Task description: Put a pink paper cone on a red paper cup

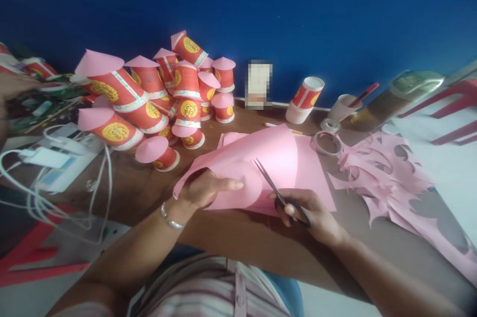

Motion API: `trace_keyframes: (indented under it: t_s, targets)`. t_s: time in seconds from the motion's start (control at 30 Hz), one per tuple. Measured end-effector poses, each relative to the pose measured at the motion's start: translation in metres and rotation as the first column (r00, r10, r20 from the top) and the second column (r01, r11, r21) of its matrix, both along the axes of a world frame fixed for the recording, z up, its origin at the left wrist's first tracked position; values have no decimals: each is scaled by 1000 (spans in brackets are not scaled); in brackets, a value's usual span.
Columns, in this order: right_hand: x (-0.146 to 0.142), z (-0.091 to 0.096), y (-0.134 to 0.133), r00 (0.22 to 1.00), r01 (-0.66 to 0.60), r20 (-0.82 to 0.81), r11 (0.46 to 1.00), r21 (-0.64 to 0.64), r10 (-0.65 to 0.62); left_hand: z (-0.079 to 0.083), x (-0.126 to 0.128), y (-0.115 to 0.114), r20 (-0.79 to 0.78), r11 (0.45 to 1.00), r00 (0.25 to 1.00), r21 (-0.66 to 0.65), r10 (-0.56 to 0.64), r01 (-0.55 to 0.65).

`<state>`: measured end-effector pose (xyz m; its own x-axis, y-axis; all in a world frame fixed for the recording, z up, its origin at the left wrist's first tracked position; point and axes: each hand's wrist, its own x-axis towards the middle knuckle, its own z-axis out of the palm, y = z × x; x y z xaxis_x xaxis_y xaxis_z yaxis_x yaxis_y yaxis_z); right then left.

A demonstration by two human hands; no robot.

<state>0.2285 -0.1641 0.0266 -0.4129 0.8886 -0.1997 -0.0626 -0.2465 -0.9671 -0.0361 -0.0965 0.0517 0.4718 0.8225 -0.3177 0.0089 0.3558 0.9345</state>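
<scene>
My left hand (pixel 206 189) pinches a sheet of pink paper (pixel 276 158), thumb on top, lifting its curled left edge off the brown table (pixel 231 237). My right hand (pixel 311 215) grips black-handled scissors (pixel 278 193), whose blades are open and point up into the pink sheet. A rounded cut line shows in the paper just left of the blades.
A pile of red paper cups with pink cone tops (pixel 156 103) lies at the back left. Pink paper offcuts (pixel 391 178) are spread at right. Tape rolls (pixel 328 142), a lone red cup (pixel 305 99) and a white cup with a pen (pixel 345 106) stand behind. White cables (pixel 55 188) trail at left.
</scene>
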Motion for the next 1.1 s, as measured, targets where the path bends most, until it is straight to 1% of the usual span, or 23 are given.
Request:
trace_keyframes:
  t_s: [0.27,0.4,0.53,0.73,0.97,1.03,1.1]
  targets:
    - [0,1,-1,999,-8,32,1000,-12,8,-1,-1,0,-41,1000,999,23,10,-9]
    - [0,2,-1,999,-9,35,1000,-13,10,2,1,0,-18,999,1000,34,24,-23]
    - [-1,2,-1,999,-11,31,1000,-13,11,3,2,0,-6,1000,1000,20,7,-7]
    - [-1,2,-1,1000,-13,17,999,-29,14,-3,-2,0,-61,999,998,50,0,3]
    - [0,2,-1,1000,-19,22,1000,-22,19,-14,-5,3,-23,997,999,73,-35,37]
    - [0,2,-1,999,-24,25,1000,-17,25,-15,-5,3,-17,995,999,90,-47,48]
    - [0,2,-1,999,-28,24,1000,-15,28,-14,-5,2,-28,995,999,97,-32,35]
